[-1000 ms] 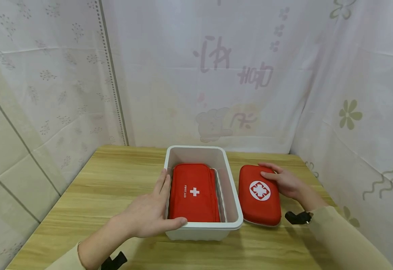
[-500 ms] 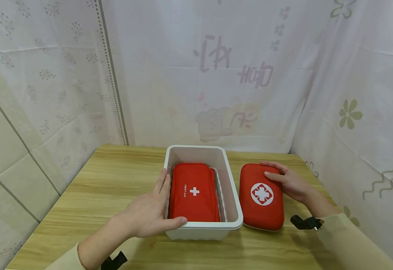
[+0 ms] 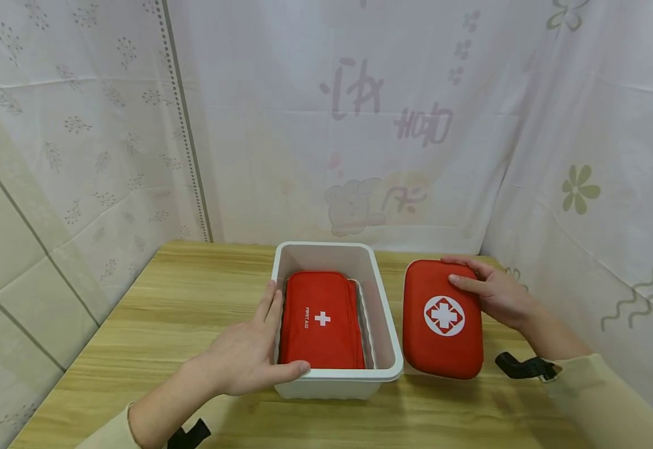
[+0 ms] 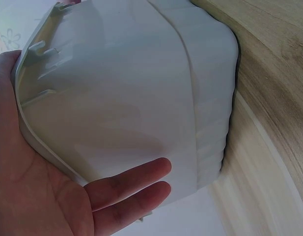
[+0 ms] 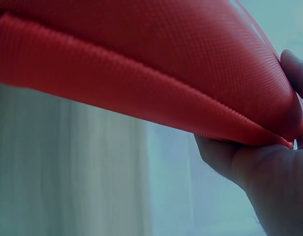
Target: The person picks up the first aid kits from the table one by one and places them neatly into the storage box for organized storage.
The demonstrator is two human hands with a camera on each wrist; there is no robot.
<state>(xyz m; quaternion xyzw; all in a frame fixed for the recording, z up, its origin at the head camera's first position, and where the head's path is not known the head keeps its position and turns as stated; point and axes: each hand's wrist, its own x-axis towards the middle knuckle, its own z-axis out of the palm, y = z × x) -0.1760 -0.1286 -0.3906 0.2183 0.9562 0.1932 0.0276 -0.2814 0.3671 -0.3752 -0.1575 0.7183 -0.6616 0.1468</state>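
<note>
In the head view my right hand (image 3: 497, 290) grips a red hard-shell first-aid case (image 3: 441, 346) by its far right corner, thumb on top and fingers beneath. The case bears a white round cross emblem. In the right wrist view, its zipped edge (image 5: 141, 64) slants over the table, with the hand around the corner. My left hand (image 3: 244, 355) rests at the near left corner of a white plastic bin (image 3: 388, 330), thumb over the front rim and fingers straight along the outer side. Inside the bin lies a red first-aid pouch (image 3: 315, 346) with a white cross.
Beside the pouch in the bin, a pale wavy-edged item (image 3: 364, 312) shows partly. The bin stands on a wood-grain table (image 3: 191, 299). Patterned white curtains (image 3: 281, 156) enclose the table at the back and sides.
My right hand has raised the first-aid case and shifted it a little to the right, away from the bin. The left hand and the bin have stayed in place.
</note>
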